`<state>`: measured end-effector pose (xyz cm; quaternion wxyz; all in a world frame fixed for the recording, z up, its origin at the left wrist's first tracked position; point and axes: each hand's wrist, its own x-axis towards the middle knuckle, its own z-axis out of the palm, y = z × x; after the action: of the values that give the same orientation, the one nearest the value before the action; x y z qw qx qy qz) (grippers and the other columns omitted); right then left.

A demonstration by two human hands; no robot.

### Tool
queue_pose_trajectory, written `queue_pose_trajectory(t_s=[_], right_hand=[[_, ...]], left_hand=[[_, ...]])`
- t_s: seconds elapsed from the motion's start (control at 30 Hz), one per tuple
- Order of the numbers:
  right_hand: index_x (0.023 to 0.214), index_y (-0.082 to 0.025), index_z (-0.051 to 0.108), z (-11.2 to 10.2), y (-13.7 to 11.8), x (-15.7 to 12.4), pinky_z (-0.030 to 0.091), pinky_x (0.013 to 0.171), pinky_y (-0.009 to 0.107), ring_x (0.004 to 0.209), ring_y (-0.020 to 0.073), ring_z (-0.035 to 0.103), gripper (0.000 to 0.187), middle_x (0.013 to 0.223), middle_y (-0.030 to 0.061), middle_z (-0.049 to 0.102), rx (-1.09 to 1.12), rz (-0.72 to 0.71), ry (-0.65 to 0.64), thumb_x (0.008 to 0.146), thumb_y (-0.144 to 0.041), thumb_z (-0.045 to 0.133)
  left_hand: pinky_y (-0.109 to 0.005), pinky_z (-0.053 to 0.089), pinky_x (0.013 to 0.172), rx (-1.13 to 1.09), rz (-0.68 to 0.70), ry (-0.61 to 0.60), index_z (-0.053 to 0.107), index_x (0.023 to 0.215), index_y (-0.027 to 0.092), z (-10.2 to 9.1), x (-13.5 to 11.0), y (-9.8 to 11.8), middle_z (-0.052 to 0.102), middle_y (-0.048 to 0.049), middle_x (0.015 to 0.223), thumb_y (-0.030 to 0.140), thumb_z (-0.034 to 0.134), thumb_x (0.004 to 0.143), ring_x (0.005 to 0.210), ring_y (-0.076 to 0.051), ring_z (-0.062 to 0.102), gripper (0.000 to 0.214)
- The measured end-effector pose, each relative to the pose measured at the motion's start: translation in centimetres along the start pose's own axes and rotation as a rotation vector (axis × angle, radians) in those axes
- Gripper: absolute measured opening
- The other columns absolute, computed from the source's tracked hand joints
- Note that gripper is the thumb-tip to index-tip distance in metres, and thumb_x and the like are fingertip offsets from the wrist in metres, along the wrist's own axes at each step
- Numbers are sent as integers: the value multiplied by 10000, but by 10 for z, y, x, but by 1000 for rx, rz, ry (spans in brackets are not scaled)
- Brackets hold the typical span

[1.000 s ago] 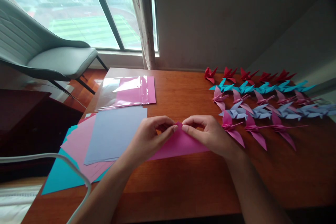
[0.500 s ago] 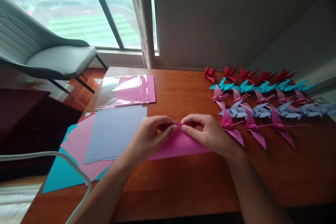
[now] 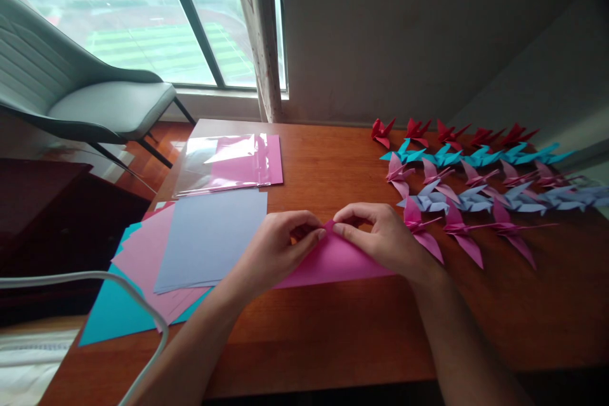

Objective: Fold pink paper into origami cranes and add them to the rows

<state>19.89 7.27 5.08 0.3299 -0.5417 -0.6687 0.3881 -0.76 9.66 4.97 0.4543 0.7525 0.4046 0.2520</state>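
A magenta sheet of origami paper (image 3: 340, 263), folded into a triangle, lies on the wooden table with its long edge towards me. My left hand (image 3: 288, 241) pinches the far tip of the paper from the left, thumb against fingers. From the other side my right hand (image 3: 375, 235) pinches the same tip, its fingertips almost touching the left ones. Both palms arch over the paper and hide parts of its side corners. Just right of my right hand stands the nearest magenta paper crane (image 3: 419, 228).
Rows of red paper cranes (image 3: 447, 133), turquoise cranes (image 3: 445, 155), pink cranes and lavender cranes (image 3: 471, 200) fill the table's right side. At left lie lavender sheets (image 3: 209, 241), pink sheets (image 3: 143, 254), turquoise sheets (image 3: 107, 314) and a clear packet (image 3: 228, 165). A white cable (image 3: 137, 298) crosses the near left.
Both hands and the magenta paper have shifted slightly to the right. The right fingertips sit a little farther from the left ones at the tip.
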Motion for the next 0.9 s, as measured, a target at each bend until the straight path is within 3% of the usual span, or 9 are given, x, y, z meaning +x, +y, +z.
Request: queue_pose_trajectory(t_s=[0.37, 0.63, 0.8, 0.9], right_hand=[[873, -210, 761, -4, 3, -2, 491, 703, 266, 836, 183, 686, 125, 897, 11, 770, -5, 102, -140, 875, -214, 635], [864, -213, 768, -2, 5, -1, 469, 720, 261, 828, 166, 680, 126, 889, 8, 768, -125, 53, -123, 873, -175, 648], [867, -196, 765, 5, 9, 3, 472, 759, 287, 851, 189, 683, 123, 903, 36, 770, -273, 64, -110, 877, -164, 647], [851, -200, 768, 9, 13, 5, 474, 791, 305, 861, 203, 691, 134, 901, 51, 773, -358, 72, -95, 888, -173, 642]], left_hand=[[-217, 416, 605, 116, -46, -74, 736, 837, 154, 3, 0, -4, 692, -4, 723, 221, 552, 913, 651, -129, 574, 210], [-230, 365, 550, 297, -70, -51, 743, 808, 167, 12, 1, -5, 701, -9, 696, 228, 558, 912, 603, -135, 574, 221], [-294, 461, 682, 524, -59, 17, 729, 983, 190, 18, 1, -11, 744, -58, 936, 252, 543, 949, 818, -211, 681, 198], [-345, 504, 775, 685, 33, 103, 688, 1103, 187, 23, -5, -6, 722, -89, 1068, 220, 505, 972, 941, -246, 675, 228]])
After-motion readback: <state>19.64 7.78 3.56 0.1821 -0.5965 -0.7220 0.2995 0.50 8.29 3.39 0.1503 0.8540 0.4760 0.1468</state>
